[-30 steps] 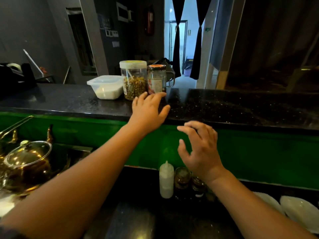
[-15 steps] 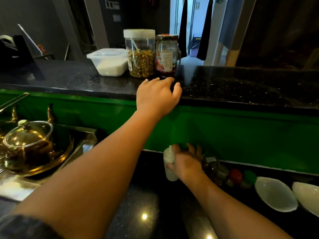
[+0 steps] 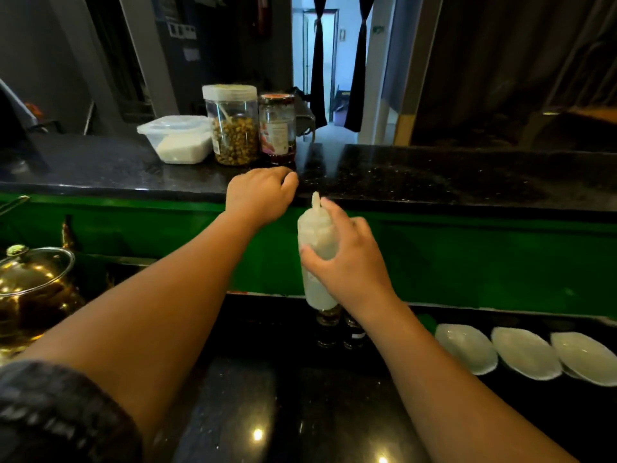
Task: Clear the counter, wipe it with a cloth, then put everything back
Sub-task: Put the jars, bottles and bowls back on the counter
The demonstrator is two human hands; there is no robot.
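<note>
Black granite counter (image 3: 434, 182), doorway (image 3: 329, 78) behind. R hand (image 3: 350, 265) held squeeze bottle (image 3: 315, 235), fingers wrapped round; L hand (image 3: 258, 197) on counter edge, fingers loosely curled.

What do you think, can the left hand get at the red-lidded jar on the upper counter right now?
Probably yes: the left hand rests on the upper counter just before the red-lidded jar, nothing standing between them.

There's the pot (image 3: 30, 289) running off the left edge, the last white dish (image 3: 589, 360) off the right; two dark jars (image 3: 329, 332) (labels unreadable) sit half hidden behind the squeeze bottle (image 3: 317, 248).
</note>
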